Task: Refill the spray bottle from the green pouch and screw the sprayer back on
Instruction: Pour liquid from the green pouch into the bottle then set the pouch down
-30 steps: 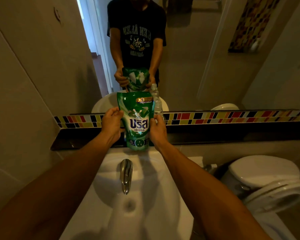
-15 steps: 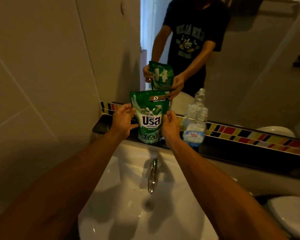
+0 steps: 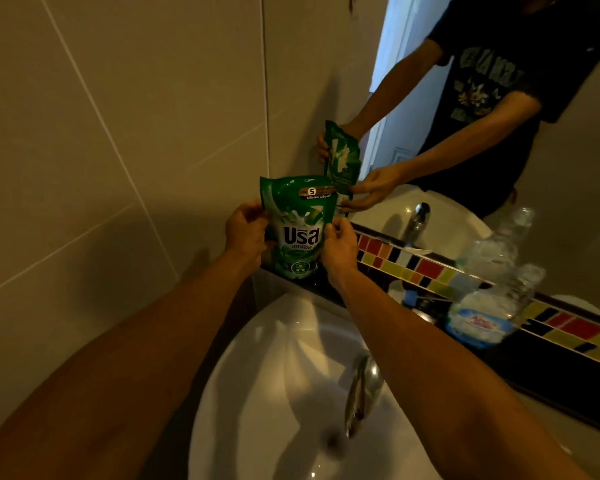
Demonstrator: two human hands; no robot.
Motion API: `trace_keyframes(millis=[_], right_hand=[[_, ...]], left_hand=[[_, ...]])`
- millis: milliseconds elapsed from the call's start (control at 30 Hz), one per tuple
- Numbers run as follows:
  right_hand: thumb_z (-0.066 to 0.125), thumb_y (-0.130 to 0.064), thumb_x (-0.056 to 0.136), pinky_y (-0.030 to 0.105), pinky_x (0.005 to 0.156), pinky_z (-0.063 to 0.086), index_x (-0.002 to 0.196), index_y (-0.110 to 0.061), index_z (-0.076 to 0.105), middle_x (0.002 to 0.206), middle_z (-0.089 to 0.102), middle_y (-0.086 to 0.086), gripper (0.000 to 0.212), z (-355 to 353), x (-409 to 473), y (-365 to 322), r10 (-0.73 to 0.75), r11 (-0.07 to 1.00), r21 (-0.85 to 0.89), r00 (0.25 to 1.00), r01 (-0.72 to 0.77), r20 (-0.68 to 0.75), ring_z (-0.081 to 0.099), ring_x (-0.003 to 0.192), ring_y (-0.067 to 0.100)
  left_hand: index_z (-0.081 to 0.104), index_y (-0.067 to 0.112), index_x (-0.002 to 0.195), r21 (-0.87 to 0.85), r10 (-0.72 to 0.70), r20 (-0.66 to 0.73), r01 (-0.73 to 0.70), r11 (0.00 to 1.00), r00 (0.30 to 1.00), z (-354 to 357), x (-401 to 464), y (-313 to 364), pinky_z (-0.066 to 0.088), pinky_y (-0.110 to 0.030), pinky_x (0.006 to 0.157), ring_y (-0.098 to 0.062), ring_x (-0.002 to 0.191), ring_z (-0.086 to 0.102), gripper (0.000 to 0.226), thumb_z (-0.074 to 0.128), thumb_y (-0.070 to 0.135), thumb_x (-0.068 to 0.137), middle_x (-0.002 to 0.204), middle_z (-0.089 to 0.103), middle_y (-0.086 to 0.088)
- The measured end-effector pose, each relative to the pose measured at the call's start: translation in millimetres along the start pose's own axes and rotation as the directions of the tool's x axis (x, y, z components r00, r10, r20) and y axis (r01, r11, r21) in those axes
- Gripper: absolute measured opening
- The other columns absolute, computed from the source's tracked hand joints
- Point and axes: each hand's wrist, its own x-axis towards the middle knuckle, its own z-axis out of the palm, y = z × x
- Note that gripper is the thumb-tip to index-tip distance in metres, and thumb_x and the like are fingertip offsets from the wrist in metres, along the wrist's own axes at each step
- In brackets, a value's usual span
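- While both hands grip it from either side, the glossy green plastic refill pouch (image 3: 298, 226) stands upright on the dark ledge (image 3: 520, 358) behind the basin, at the ledge's left end, close to the tiled wall.
- Left hand (image 3: 245, 233): fingers curled and clamped on the pouch's left edge, about halfway up.
- Right hand (image 3: 340, 245): fingers pinched on the pouch's right edge at the same height, thumb on the printed front.
- Pouch: a soft, flat-bottomed bag with a crinkled, shiny skin, white lettering, a milky splash design and a round emblem near the base; its top edge looks sealed and slightly bowed.
- Clear, ribbed plastic bottle (image 3: 489, 299): stands on the same ledge well to the right of the pouch, with a pale blue label around its lower body; motion blur softens it, so its neck and top cannot be made out.
- White glazed ceramic basin (image 3: 257, 393): round and smooth, below the ledge, with a curved polished chrome tap (image 3: 361, 393) over the bowl.
- Strip of small glossy mosaic tiles (image 3: 430, 268) in red, yellow, black and white: runs along the back of the ledge under the mirror (image 3: 568, 202).
- Large matt beige wall tiles (image 3: 118, 150) with thin pale grout lines: fill the left side.
- Mirror: reflects the person's arms, dark printed T-shirt and the pouch's back.
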Motion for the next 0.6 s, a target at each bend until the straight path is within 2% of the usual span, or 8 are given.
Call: trace_keyframes(millis=[100,200,267,333,433,600], right_hand=[[0.044,-0.013,0.109,0.04,0.089,0.059,0.111,-0.015,0.059,0.104,0.068,0.002,0.015,13.8,16.3,2.0,-0.011,0.999,0.031,1.0,0.011,0.022,0.067,0.099,0.016],[0.044,-0.012,0.109,0.031,0.084,0.055,0.109,-0.015,0.058,0.098,0.065,-0.004,0.014,24.3,29.6,4.2,-0.037,0.999,0.023,0.999,0.036,0.026,0.063,0.092,0.007],[0.044,-0.013,0.109,0.034,0.086,0.056,0.106,-0.015,0.058,0.099,0.066,-0.002,0.014,30.6,36.4,6.4,-0.043,0.999,0.013,0.999,0.042,0.033,0.064,0.093,0.009],[0.044,-0.013,0.109,0.035,0.085,0.057,0.105,-0.015,0.057,0.1,0.066,0.0,0.014,36.7,42.7,8.9,-0.038,0.999,0.03,0.998,0.036,0.04,0.065,0.094,0.013],[0.044,-0.014,0.11,0.031,0.079,0.057,0.112,-0.013,0.058,0.105,0.067,0.003,0.015,44.8,47.4,9.8,-0.053,0.998,0.034,0.998,0.051,0.046,0.067,0.101,0.02],[0.044,-0.007,0.107,0.048,0.09,0.062,0.124,-0.014,0.055,0.12,0.068,0.014,0.023,51.5,43.0,11.8,-0.091,0.995,0.043,0.993,0.088,0.076,0.068,0.112,0.027]], left_hand=[[0.062,0.013,0.099,-0.028,-0.009,-0.041,0.008,1.0,0.999,-5.0,22.5,-4.6,0.061,-0.054,0.078,-0.031,0.097,0.069,0.017,0.059,-0.003,0.094,0.102,0.068,-0.006],[0.059,0.009,0.105,-0.072,-0.025,-0.062,0.021,0.997,0.998,-6.0,38.4,-9.2,0.06,-0.054,0.081,-0.029,0.097,0.068,0.014,0.059,-0.001,0.096,0.105,0.066,-0.009],[0.06,0.011,0.098,-0.095,-0.023,-0.074,0.016,0.995,0.997,-6.4,46.3,-11.9,0.059,-0.054,0.082,-0.025,0.092,0.067,0.014,0.059,-0.003,0.095,0.099,0.065,-0.006],[0.06,0.014,0.093,-0.104,-0.014,-0.075,0.006,0.995,0.997,-7.2,53.7,-14.0,0.057,-0.06,0.085,-0.024,0.092,0.067,0.018,0.058,-0.004,0.095,0.097,0.065,-0.005],[0.06,0.018,0.093,-0.103,-0.003,-0.097,-0.007,0.995,0.995,-9.4,61.1,-15.8,0.054,-0.064,0.089,-0.025,0.093,0.066,0.021,0.058,-0.004,0.094,0.099,0.064,-0.004],[0.059,0.021,0.094,-0.02,0.054,-0.125,-0.057,0.998,0.991,-11.6,62.3,-18.3,0.058,-0.055,0.086,-0.026,0.098,0.065,0.027,0.052,-0.006,0.094,0.101,0.064,-0.004]])
